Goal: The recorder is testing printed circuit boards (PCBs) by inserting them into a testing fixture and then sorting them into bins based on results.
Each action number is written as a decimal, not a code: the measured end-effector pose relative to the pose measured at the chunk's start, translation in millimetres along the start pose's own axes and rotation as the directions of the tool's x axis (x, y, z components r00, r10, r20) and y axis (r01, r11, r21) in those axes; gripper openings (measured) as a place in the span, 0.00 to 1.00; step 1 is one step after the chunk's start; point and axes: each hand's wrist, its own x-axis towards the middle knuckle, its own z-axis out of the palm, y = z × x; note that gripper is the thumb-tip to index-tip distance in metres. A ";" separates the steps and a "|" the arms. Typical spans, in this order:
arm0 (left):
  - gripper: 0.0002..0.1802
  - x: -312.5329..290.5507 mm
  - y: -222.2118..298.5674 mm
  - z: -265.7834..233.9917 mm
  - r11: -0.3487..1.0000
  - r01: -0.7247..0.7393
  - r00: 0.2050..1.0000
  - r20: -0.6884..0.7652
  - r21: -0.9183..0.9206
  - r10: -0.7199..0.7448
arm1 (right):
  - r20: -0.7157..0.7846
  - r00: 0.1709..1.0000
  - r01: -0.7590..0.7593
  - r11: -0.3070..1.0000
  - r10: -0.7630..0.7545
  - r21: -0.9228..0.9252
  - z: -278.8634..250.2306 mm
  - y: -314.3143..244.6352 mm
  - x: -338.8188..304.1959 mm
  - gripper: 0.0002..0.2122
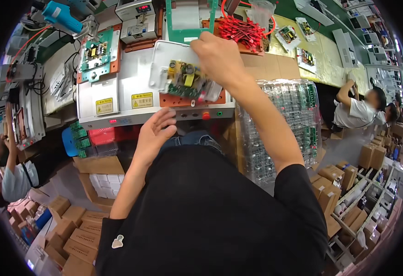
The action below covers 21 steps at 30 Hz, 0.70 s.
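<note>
The right hand grasps the upper edge of a white case, holding it over the front of the machine. A circuit board apparently sits within the case; blur obscures its fit. The left hand is empty, loosely spread, near the machine's front edge.

white case | green circuit board, yellow blocks | super red wires | bright blue tool | yellow-and-black warning labels | black tee, pale patch from where I'm standing
</note>
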 end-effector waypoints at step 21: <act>0.32 -9.6 -20.1 41.2 0.872 -0.224 0.962 -0.239 -0.434 0.128 | -0.057 0.948 -0.299 0.938 0.313 0.176 71.4 200.0 -16.4 0.06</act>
